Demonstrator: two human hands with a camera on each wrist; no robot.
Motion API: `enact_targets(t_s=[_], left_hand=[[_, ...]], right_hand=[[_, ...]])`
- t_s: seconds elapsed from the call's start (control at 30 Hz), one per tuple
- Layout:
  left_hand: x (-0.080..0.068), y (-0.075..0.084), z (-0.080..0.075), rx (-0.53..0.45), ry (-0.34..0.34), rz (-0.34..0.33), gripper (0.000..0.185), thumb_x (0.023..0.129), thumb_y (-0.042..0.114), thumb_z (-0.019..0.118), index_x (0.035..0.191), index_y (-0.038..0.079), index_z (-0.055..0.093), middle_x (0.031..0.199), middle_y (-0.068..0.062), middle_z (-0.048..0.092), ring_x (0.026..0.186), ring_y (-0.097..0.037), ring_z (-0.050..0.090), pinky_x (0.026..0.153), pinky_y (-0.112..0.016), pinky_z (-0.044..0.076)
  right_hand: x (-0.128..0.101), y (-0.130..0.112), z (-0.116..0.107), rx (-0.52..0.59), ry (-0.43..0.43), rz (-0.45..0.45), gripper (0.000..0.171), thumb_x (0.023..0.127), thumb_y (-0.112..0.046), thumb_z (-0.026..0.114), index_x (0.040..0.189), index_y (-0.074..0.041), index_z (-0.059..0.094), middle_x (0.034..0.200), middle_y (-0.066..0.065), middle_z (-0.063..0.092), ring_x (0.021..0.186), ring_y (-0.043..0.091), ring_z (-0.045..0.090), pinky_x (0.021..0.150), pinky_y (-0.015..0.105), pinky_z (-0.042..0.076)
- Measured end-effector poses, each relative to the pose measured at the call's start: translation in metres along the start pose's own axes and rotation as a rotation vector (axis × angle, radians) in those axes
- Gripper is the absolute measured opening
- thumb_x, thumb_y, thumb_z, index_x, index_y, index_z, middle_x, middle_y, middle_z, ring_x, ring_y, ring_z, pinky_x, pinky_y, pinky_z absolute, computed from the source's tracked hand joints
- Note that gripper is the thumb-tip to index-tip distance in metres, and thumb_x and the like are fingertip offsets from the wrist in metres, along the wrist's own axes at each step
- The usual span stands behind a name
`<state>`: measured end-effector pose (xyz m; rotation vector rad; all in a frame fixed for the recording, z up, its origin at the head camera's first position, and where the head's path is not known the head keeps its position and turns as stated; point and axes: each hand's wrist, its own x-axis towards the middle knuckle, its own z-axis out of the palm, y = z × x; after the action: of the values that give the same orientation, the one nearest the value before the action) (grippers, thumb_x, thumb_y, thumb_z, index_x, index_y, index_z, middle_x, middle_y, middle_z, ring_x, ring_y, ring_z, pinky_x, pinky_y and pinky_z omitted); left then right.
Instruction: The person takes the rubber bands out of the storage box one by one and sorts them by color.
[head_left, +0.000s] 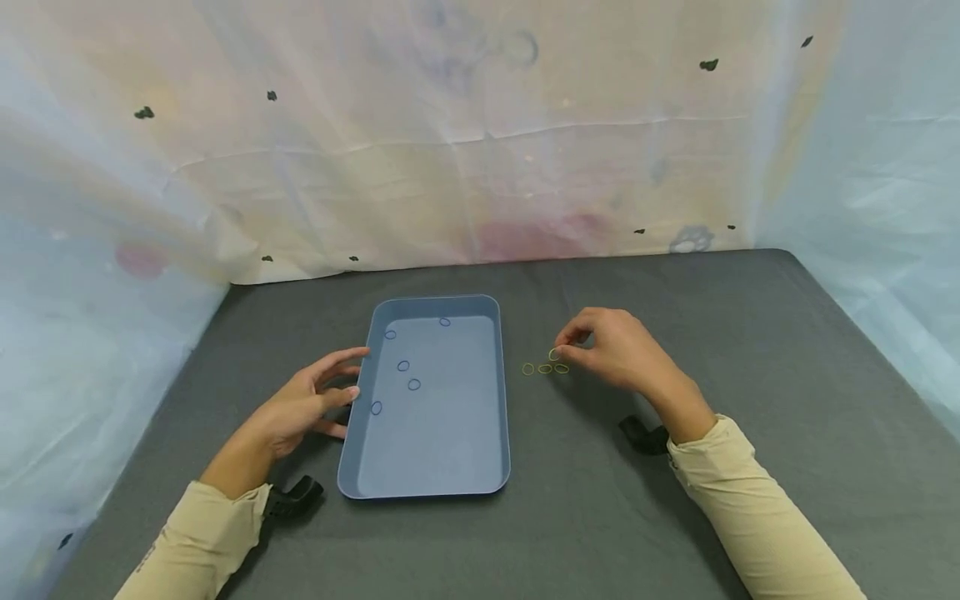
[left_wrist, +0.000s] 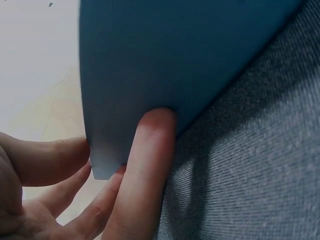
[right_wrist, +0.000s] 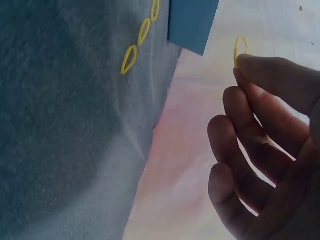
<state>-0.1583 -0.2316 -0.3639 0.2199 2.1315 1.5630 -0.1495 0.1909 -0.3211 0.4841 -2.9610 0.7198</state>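
Between thumb and index fingertip my right hand (head_left: pixel 611 346) pinches a small yellow rubber band (right_wrist: pixel 241 46), held above the cloth. Three more yellow rubber bands (head_left: pixel 545 368) lie in a row on the cloth just below that hand. To their left is a shallow blue-grey rectangular tray (head_left: pixel 501 400), with several dark blue rubber bands (head_left: pixel 403 366) scattered over its left and far parts. My left hand (head_left: pixel 300 408) touches the tray's left outer side with fingers spread. In the left wrist view, the fingertips rest against the tray's outer wall (left_wrist: pixel 130 60).
Grey cloth (head_left: pixel 570 517) covers the table. A pale patterned curtain (head_left: pixel 465 167) hangs along the table's far edge, with light blue sheets (head_left: pixel 885 192) at the sides. Black straps (head_left: pixel 296 497) are on both wrists.
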Motion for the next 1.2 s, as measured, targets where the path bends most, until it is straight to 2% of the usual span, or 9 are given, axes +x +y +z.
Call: enact_targets(t_s=[0.37,0.6,0.87,1.2], left_hand=[[-0.001,-0.003,0.002,0.003,0.014,-0.004,0.063,0.102,0.014,0.057,0.157,0.021,0.027,0.159,-0.023,0.025,0.128,-0.045,0.049,0.076,-0.051,0.061],[0.000,-0.004,0.002,0.008,0.017,-0.006,0.063,0.102,0.013,0.057,0.157,0.021,0.028,0.158,-0.023,0.026,0.125,-0.041,0.052,0.076,-0.051,0.061],[-0.003,-0.005,-0.001,0.026,0.015,0.000,0.063,0.102,0.014,0.057,0.158,0.020,0.027,0.159,-0.024,0.025,0.123,-0.037,0.055,0.075,-0.050,0.061],[-0.002,-0.005,0.000,0.006,0.006,0.006,0.064,0.102,0.015,0.057,0.158,0.019,0.026,0.160,-0.024,0.023,0.131,-0.047,0.045,0.075,-0.050,0.061]], right_hand=[[0.000,0.013,-0.003,-0.040,-0.023,0.023,0.006,0.090,-0.021,0.073,0.091,-0.022,0.078,0.091,-0.005,0.072,0.082,0.014,0.064,0.074,0.037,0.050],[0.003,0.022,0.002,-0.049,-0.088,0.037,0.005,0.090,-0.022,0.074,0.093,-0.020,0.078,0.094,-0.003,0.073,0.081,0.014,0.064,0.073,0.037,0.051],[0.001,0.026,0.003,-0.046,-0.087,0.058,0.004,0.090,-0.021,0.073,0.091,-0.021,0.077,0.095,-0.003,0.074,0.082,0.014,0.065,0.074,0.038,0.052],[0.002,0.033,0.005,-0.046,-0.130,0.065,0.005,0.090,-0.021,0.072,0.090,-0.021,0.077,0.094,-0.004,0.075,0.080,0.012,0.063,0.071,0.035,0.050]])
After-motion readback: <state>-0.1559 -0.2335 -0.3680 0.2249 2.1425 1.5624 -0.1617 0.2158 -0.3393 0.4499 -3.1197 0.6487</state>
